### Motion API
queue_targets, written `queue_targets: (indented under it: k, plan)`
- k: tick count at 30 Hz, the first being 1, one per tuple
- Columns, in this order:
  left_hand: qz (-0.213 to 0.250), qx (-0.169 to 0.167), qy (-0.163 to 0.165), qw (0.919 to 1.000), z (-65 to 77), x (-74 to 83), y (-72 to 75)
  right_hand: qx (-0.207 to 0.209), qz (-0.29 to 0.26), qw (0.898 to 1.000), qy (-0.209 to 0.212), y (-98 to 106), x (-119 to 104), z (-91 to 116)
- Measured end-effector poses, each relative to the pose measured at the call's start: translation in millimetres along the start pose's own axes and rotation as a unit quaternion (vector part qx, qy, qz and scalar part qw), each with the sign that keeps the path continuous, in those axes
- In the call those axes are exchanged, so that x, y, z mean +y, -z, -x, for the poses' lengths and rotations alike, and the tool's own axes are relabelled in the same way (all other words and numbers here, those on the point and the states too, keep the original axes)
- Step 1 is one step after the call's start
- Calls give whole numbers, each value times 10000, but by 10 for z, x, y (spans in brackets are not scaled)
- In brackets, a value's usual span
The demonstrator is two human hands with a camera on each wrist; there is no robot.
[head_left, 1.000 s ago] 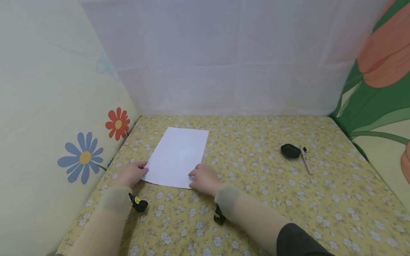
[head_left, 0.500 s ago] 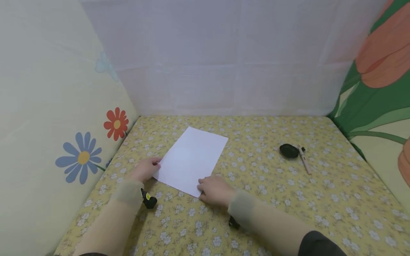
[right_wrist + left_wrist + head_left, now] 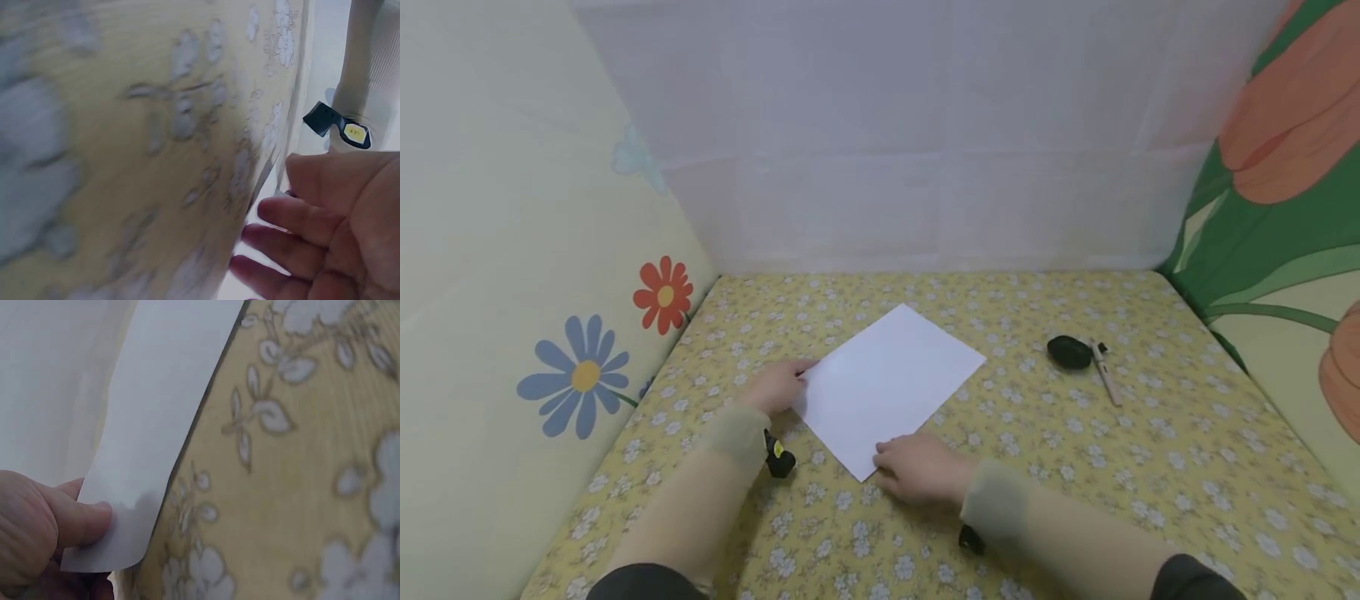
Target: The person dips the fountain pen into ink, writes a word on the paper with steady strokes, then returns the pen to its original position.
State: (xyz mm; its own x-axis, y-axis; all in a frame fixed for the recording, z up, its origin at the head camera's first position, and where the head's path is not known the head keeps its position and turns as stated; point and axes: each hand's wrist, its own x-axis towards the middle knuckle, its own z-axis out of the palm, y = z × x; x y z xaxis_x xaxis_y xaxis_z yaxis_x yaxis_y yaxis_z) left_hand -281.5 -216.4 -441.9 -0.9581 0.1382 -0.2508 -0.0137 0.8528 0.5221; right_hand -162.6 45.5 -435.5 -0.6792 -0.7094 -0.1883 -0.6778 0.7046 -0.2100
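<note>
A white sheet of paper [image 3: 891,383] lies turned at an angle on the flowered tablecloth, one corner toward the person. My left hand [image 3: 777,387] pinches its left corner, with the thumb [image 3: 87,522] on top and fingers behind; the edge curves up slightly there. At the near right edge, my right hand [image 3: 922,468] rests its fingertips on the sheet. In the right wrist view its fingers [image 3: 284,247] are extended side by side over the white paper, and the thumb lies apart from them.
To the right on the tablecloth [image 3: 1150,500] lie a dark oval object [image 3: 1069,352] and a slim pale pen-like stick [image 3: 1106,379] with a small black piece at its far end. A white sheet wall [image 3: 940,142] closes the back.
The paper has slid right and turned clockwise, from nearly straight to a diamond. Both hands have moved right with it, the right one also nearer the person.
</note>
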Motion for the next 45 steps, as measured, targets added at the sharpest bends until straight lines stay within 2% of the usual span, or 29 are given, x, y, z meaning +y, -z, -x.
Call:
queue_targets:
  k: [5,9,13,19,26,28,33,39,42,45]
  plan:
    - [-207,-140,-353,9991,-51,39,-48,95,-587,9982,70,-75,221,98]
    - [-216,-124,-416,9988,-59,46,-69,279,-959,9944,-340,-69,451,201]
    - [-235,-121,-488,9985,-49,85,-74,577,-1403,9855,-764,-4,729,279]
    - [-266,-141,-580,9979,-29,102,-75,1060,-1761,9687,-1392,24,1220,285]
    - [-221,-125,-556,9981,-42,95,-91,1413,-2373,9301,-2424,67,1653,322]
    - [-242,-125,-589,9979,-49,114,-99,1448,-2396,9246,-2583,80,1714,359]
    - [-286,-210,-736,9967,-93,218,-126,1354,-2441,9231,-2645,129,1744,505]
    - [-658,-228,-1122,9912,-208,347,-200,1380,-2171,9341,-2474,109,1733,683]
    - [-601,-267,-1086,9919,-267,388,-245,1376,-2192,9346,-2441,81,1711,759]
    - [-303,-335,-959,9944,-321,421,-280,1293,-2320,9325,-2448,59,1674,835]
